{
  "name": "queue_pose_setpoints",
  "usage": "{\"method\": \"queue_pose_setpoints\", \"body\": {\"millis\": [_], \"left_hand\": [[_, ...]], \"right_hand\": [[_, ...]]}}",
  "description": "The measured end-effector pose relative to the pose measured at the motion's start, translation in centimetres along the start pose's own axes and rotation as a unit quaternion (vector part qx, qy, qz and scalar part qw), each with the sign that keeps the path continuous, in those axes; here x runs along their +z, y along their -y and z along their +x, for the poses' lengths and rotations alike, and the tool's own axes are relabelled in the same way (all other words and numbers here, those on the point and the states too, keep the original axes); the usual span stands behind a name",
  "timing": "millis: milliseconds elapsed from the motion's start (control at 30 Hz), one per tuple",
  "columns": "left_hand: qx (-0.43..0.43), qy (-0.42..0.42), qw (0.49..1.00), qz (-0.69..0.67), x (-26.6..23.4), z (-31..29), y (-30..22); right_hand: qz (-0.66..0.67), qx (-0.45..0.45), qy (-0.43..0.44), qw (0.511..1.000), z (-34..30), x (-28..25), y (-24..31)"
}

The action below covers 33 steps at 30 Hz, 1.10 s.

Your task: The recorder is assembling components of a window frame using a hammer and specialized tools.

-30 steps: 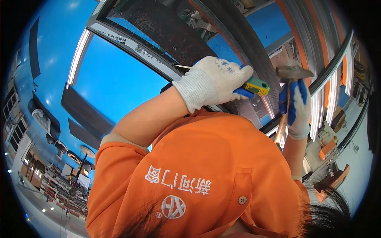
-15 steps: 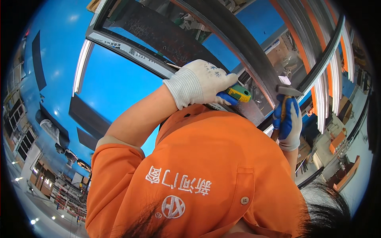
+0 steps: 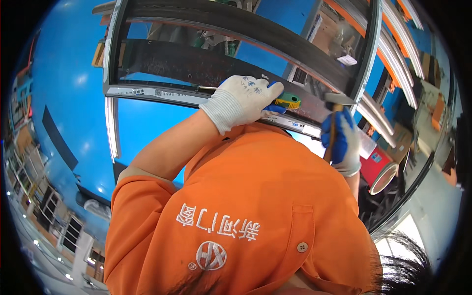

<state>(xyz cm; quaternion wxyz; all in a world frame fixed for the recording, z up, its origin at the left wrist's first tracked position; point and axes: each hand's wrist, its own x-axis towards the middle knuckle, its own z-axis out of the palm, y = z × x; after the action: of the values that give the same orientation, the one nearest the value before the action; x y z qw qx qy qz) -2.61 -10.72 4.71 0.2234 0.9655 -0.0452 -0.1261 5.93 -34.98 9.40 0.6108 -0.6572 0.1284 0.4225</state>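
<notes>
In the head view, the green-and-yellow handled tool [image 3: 288, 101] is gripped by the closed fingers of the left hand [image 3: 242, 101] over the near rail of the dark frame [image 3: 162, 93]; the hammer [image 3: 340, 100] is held by the right hand [image 3: 345, 140], fingers wrapped round its handle, its head apart from the tool. If a blow is misaimed, the left hand could be struck, as little handle is exposed; if the tool slips, the rail could be scratched.
</notes>
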Motion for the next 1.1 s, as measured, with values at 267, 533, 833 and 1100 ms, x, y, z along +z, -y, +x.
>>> {"method": "queue_pose_setpoints", "body": {"millis": [267, 533, 833, 1100], "left_hand": [[0.038, 0.024, 0.999, -0.027, 0.0, -0.1, -0.5], [0.042, 0.06, 0.995, -0.074, -0.3, -0.3, 0.0], [0.068, 0.027, 0.992, -0.107, 0.1, -0.9, 1.0], [0.073, 0.039, 0.992, -0.098, 0.7, -0.9, 1.3]], "right_hand": [[0.029, -0.103, -0.147, 0.983, -3.8, 0.3, -1.5], [0.055, -0.152, -0.17, 0.972, -6.4, 0.9, -3.1], [0.062, -0.08, -0.224, 0.969, -5.6, 4.6, -5.3], [0.055, -0.078, -0.222, 0.97, -5.9, 4.8, -5.5]]}}
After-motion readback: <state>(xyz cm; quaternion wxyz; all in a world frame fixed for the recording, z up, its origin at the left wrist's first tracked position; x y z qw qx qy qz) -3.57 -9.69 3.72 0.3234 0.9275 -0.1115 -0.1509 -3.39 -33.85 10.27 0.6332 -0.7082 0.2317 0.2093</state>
